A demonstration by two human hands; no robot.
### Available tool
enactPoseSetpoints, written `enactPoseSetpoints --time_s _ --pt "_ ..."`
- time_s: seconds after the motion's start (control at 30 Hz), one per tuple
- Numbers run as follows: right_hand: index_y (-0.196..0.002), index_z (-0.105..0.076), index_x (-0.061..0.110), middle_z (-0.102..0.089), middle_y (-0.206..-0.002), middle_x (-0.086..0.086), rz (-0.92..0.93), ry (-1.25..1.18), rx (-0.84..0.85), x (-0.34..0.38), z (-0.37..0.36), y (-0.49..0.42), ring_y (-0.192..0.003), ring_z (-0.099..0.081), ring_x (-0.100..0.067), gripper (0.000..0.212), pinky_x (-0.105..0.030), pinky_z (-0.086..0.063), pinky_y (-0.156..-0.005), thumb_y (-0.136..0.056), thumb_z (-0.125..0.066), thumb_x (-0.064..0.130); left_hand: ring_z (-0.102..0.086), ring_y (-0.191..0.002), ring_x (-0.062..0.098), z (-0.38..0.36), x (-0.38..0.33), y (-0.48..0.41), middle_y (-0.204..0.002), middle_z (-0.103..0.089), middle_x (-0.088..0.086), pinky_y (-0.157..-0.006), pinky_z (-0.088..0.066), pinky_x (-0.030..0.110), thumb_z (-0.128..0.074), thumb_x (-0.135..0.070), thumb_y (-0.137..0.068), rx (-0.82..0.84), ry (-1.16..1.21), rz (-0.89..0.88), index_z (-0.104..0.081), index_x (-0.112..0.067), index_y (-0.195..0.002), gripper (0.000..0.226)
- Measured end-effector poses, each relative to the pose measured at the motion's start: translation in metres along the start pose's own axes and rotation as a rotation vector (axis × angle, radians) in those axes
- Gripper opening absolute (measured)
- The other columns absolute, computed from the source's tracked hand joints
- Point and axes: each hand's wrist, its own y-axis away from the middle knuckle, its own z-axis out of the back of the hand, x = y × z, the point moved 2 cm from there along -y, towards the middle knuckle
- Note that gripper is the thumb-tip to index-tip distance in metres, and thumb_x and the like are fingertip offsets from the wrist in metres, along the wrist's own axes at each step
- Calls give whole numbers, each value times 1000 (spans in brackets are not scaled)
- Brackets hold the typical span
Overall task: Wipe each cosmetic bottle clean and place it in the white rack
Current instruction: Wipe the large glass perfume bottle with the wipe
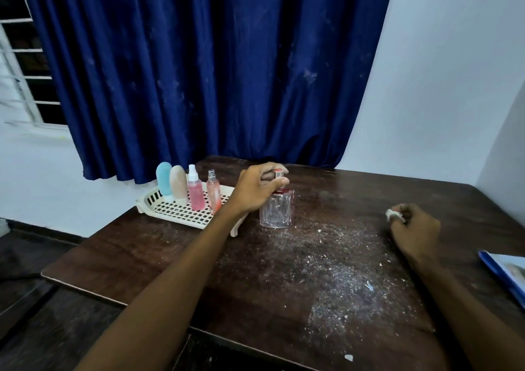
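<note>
You have 5 cosmetic bottles in view. 4 of them stand upright in the white rack [181, 216] at the far left of the tabletop [136, 260], in a row from left to right: 1 pale blue tube [164, 181], 1 beige tube [179, 184], 1 pink spray bottle [196, 193] and 1 slim peach spray bottle [214, 193]. The 5th, a clear glass bottle [277, 210] with a red collar and a silver pump top, stands on the tabletop just beside the rack's right end, outside it.

Your left hand [255, 189] reaches past the rack's near right corner, its fingers curled round that bottle's silver top. Your right hand [413, 227] rests on the tabletop well apart to the right, fingers curled in, pinching 1 small white wad [393, 215]; it may be a crumpled tissue or a scrap of cloth, too small to tell.

The tabletop is dark brown wood. White dust and crumbs [341, 279] lie scattered across it from the glass bottle's base toward the near edge, with 1 larger white flake [349, 358] close to that edge. 1 blue-edged folder [502, 274] lies at the right side, cut off by the frame.

Behind the tabletop hangs 1 deep blue curtain [213, 72], with white wall [440, 72] beside it and 1 barred window [22, 58] at the far left
</note>
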Motion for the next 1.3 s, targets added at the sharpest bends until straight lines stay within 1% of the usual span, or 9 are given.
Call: enactPoseSetpoints --time_s 0.23,0.33,0.47,0.67,0.77,0.97,1.07,1.17,1.3 --pt "-87 -71 7 -69 -80 -8 -16 -30 -17 -4 1 0 -75 -60 -17 4 -13 -35 -76 -86 -67 4 -70 -97 1 -8 8 5 -110 -75 2 -92 -53 21 -74 -14 -88 -87 55 -33 -72 -10 -117 30" --pt "-87 -71 7 -68 -79 -6 -26 -40 -13 -5 -1 2 -76 -61 -17 5 -12 -35 -75 -86 -67 4 -73 -90 5 -10 10 -2 -98 -77 -5 -89 -56 27 -74 -18 -89 -108 25 -4 -74 -15 -112 24" --pt "-88 -71 7 -69 -81 -7 -39 -49 -8 -6 -3 4 -75 -60 -17 5 -9 -33 -70 -86 -68 4 -71 -78 -1 -27 2 -13 -85 -75 -7 -79 -56 19 -76 -17 -86 -185 44 78 -74 -13 -103 17" --pt "-100 -71 7 -72 -92 -11 -35 -27 -52 -3 -5 -1 -88 -67 -26 14 -21 -39 -79 -87 -66 4 -74 -87 12 -86 -1 -20 -91 -78 -1 -83 -60 34 -78 -23 -85 -398 563 421 -73 -19 -101 17" --pt "-110 -72 4 -73 -100 -16 29 15 -96 -1 -4 -4 -94 -66 -32 23 -32 -45 -89 -89 -63 0 -74 -87 11 -123 4 -24 -90 -78 -3 -86 -60 39 -79 -25 -84 -432 664 540 -72 -20 -101 20" --pt "-108 -75 6 -73 -104 -13 -5 60 -76 -12 -4 -11 -99 -64 -26 20 -30 -43 -93 -92 -62 5 -72 -90 10 -159 13 -31 -95 -77 -4 -84 -60 41 -80 -32 -82 -454 704 612 -71 -22 -104 26" --pt "-107 -74 9 -72 -103 -9 -1 62 -58 -13 -2 -13 -98 -62 -22 19 -26 -40 -89 -91 -67 15 -73 -91 12 -165 15 -32 -97 -77 -1 -83 -61 41 -81 -28 -82 -433 746 602 -70 -21 -102 24" --pt "-100 -74 12 -69 -97 -5 51 20 -73 -11 -3 -8 -90 -63 -21 19 -32 -48 -86 -82 -78 19 -73 -90 14 -167 17 -31 -101 -76 3 -77 -62 39 -80 -22 -83 -376 791 605 -69 -17 -108 27" --pt "-107 -73 11 -62 -107 -7 79 -4 -40 5 -12 -20 -94 -60 -19 19 -24 -44 -80 -88 -71 16 -73 -93 15 -167 23 -30 -101 -77 3 -80 -62 41 -78 -22 -85 -351 834 613 -69 -16 -109 27"
